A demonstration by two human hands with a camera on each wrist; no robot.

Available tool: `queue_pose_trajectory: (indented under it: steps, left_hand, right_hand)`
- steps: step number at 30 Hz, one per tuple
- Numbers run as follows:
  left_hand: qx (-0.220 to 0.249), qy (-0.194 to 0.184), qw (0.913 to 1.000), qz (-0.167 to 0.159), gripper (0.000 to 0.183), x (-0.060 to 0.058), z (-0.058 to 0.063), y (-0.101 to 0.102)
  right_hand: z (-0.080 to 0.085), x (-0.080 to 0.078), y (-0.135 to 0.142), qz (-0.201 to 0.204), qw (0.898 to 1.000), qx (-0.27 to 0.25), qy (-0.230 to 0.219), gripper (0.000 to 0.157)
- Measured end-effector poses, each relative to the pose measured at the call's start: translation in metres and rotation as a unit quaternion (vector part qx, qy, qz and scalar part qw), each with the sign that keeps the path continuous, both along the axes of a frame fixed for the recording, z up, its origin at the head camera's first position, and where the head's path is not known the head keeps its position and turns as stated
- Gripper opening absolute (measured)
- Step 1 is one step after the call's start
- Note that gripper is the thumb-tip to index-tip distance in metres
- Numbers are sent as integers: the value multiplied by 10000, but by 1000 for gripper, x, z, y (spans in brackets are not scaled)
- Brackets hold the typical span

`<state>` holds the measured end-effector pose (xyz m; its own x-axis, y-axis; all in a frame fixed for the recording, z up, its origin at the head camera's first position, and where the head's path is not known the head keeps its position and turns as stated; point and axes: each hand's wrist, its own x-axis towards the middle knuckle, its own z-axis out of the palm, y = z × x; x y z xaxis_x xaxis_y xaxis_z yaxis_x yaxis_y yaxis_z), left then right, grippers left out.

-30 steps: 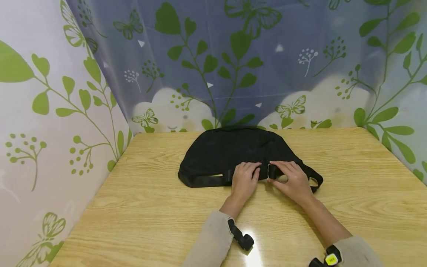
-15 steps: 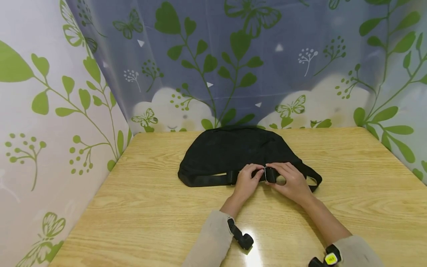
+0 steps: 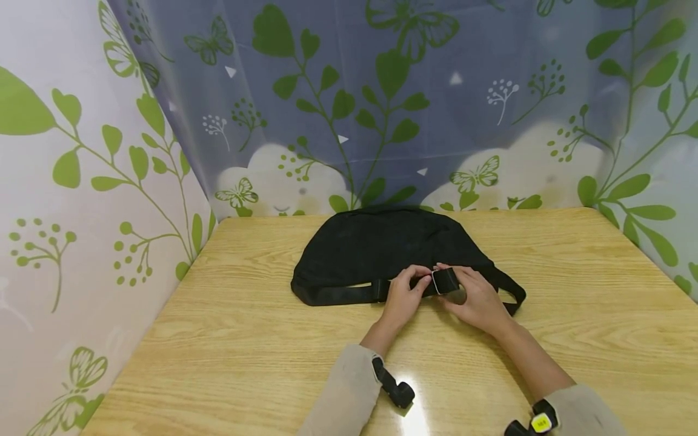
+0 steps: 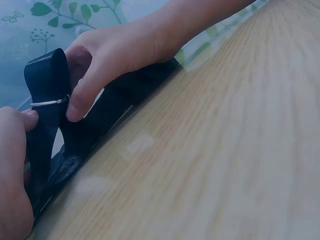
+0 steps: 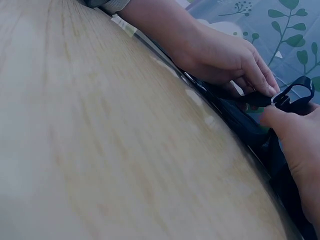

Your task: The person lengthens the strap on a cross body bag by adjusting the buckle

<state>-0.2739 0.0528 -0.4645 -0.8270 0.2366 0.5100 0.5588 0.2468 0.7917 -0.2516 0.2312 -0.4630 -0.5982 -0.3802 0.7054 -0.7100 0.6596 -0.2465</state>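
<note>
A black fabric bag [image 3: 382, 242] lies flat on the table with its webbing strap [image 3: 338, 295] along the near side. My left hand [image 3: 403, 298] pinches the strap just left of a thin metal buckle [image 3: 435, 283]. From the right, my right hand [image 3: 480, 301] holds the strap at the buckle, fingers behind it and thumb below. A short strap loop [image 4: 47, 72] stands up out of the buckle in the left wrist view. The right wrist view shows the same loop [image 5: 300, 87] between both hands; some fingertips are hidden behind the webbing.
The wood-grain table [image 3: 245, 363] meets a blue-grey printed curtain [image 3: 469, 121] right behind the bag. A pale leaf-printed sheet [image 3: 82, 242] borders the left side. A darker slider [image 3: 378, 290] sits on the strap left of my hands.
My left hand has shifted slightly right towards the buckle. The buckle has moved a little left and tilted, and a strap loop now rises through it beside my right fingers.
</note>
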Motion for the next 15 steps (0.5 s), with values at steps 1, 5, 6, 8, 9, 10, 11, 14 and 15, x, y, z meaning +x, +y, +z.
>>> queue_pose_trajectory:
  steps: [1, 5, 6, 8, 9, 10, 11, 14, 15]
  left_hand:
    - [72, 10, 10000, -24, 10, 0, 0, 0]
    - [336, -54, 9989, -322, 15, -1, 0, 0]
    - [350, -81, 9985, -424, 19, -1, 0, 0]
    - [324, -157, 9972, -649, 30, 0, 1, -1]
    - [243, -192, 9968, -733, 35, 1, 1, -2]
    - [121, -236, 9966, -782, 39, 1, 1, -2]
    - [-34, -268, 9965, -788, 43, 2, 1, -2]
    - [-437, -352, 9959, -709, 53, 3, 1, -2]
    - [-547, -369, 9957, -655, 54, 3, 0, -2]
  right_hand:
    - [0, 0, 0, -26, 10000, -16, -58, 64]
    - [-1, 0, 1, -79, 10000, -17, -50, 58]
    - [-2, -1, 2, -85, 10000, -16, 12, 57]
    - [-3, -1, 3, -106, 9998, -33, 156, 54]
    - [-3, -2, 3, -99, 9997, -60, 205, 53]
    - [-3, -2, 3, -107, 9996, -85, 259, 50]
    - [-3, -2, 3, -102, 9994, -111, 302, 48]
    - [-3, -3, 4, -78, 9992, -122, 372, 42]
    - [-3, -3, 4, -70, 9992, -107, 374, 42]
